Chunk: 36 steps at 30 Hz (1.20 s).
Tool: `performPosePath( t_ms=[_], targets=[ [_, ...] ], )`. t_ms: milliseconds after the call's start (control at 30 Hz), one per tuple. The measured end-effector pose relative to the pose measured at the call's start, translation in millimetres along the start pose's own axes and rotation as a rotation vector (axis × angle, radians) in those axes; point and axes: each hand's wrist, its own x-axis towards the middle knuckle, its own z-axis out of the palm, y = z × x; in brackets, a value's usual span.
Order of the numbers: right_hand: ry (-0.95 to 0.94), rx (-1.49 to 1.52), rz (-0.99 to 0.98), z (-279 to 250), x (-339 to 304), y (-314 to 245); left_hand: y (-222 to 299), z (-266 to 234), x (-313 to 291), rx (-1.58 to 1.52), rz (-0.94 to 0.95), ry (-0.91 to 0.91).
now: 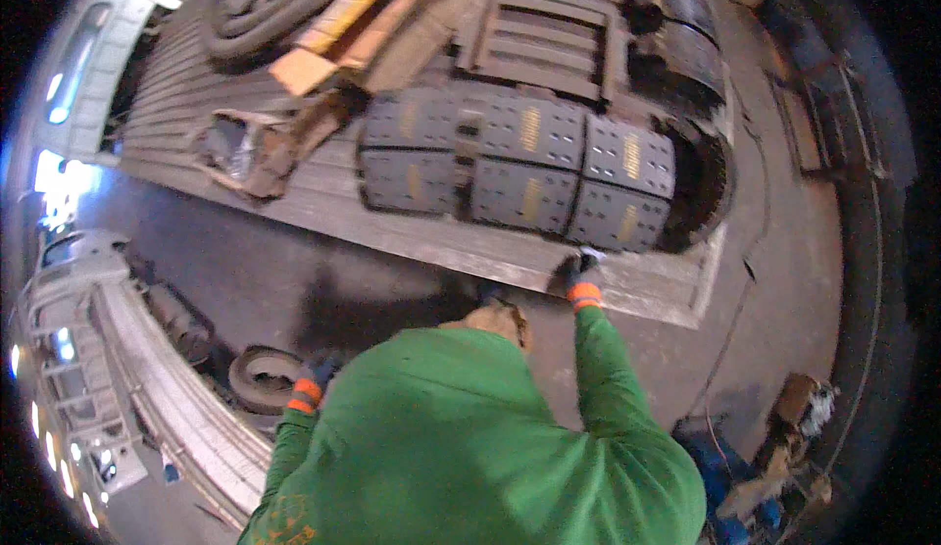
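Note:
A row of brake shoes [529,202] with dark grey, drilled linings and yellowish printing lies on a ribbed metal bench [441,236]. My right hand [576,271], in a dark glove with an orange cuff, is at the front edge of this row. Its fingers look closed around a small whitish thing [592,253], too small to name. My left hand [321,364], gloved the same way, hangs low on the left, close in view to a round coil [263,378]. Its fingers are too blurred and dark to read.
Torn brown packaging [257,158] sits on the bench left of the shoes. Behind are a long cardboard box [343,30], a slatted metal frame [544,40] and more curved shoes [686,35]. A cable [735,320] crosses the floor at right, near assorted clutter [774,457].

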Motion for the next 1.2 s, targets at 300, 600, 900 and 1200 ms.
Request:
performPosePath(
  t_ms=[300,600,900,1200],
  targets=[
    [-0.814,1.716,0.284,-77,-31,-30,39,-18,13,0.119,0.076,-0.065],
    [-0.890,1.430,0.166,-58,-51,-158,43,-47,52,0.188,0.175,-0.121],
    [-1.060,0.755,0.262,129,-54,-273,-81,-52,163,0.011,0.184,-0.033],
    [-1.086,-0.158,-0.976,325,-122,-612,-239,-102,126,-0.663,-0.171,0.129]
  ],
)
